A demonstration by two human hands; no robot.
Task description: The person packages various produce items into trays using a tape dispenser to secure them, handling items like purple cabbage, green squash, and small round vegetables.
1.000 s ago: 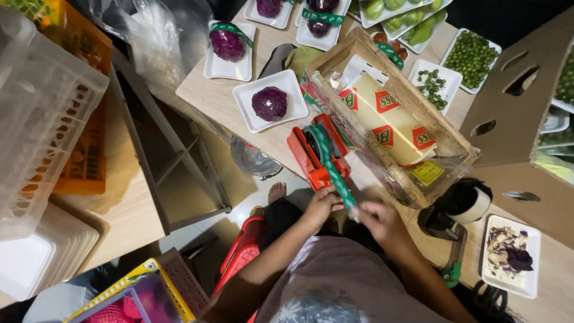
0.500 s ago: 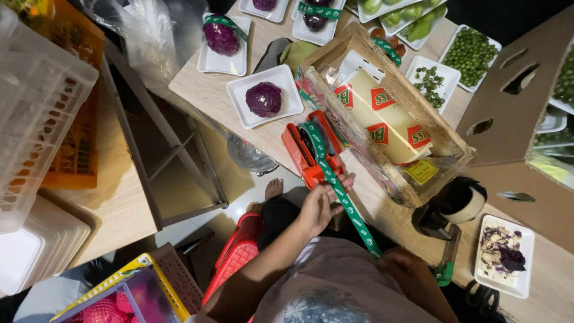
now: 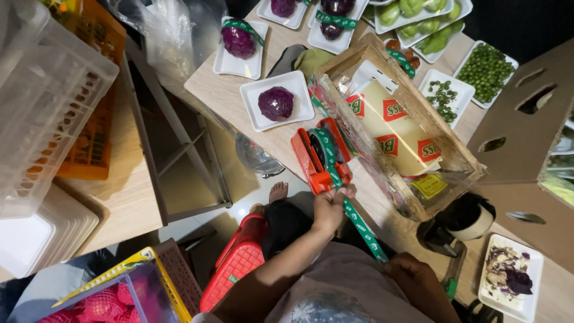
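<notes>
A red tape dispenser (image 3: pixel 317 157) with a green printed tape roll sits at the near edge of the wooden table (image 3: pixel 227 96). A long strip of green tape (image 3: pixel 359 224) runs from it toward my body. My left hand (image 3: pixel 330 206) pinches the tape just below the dispenser. My right hand (image 3: pixel 412 269) holds the strip's far end, pulled out taut. A white tray with a purple cabbage (image 3: pixel 276 103) lies just beyond the dispenser, without a band. Another tray holds a cabbage (image 3: pixel 238 40) banded in green tape.
A wooden crate (image 3: pixel 406 128) with plastic wrap stands right of the dispenser. Trays of green vegetables (image 3: pixel 484 69) lie behind it. A cardboard box (image 3: pixel 526 125) is at right, a tray of scraps (image 3: pixel 511 284) at lower right. White plastic crate (image 3: pixel 42 101) left, red stool (image 3: pixel 239 263) below.
My right hand has drawn the tape out much longer, moving down and right. My left hand stays at the dispenser holding the strip.
</notes>
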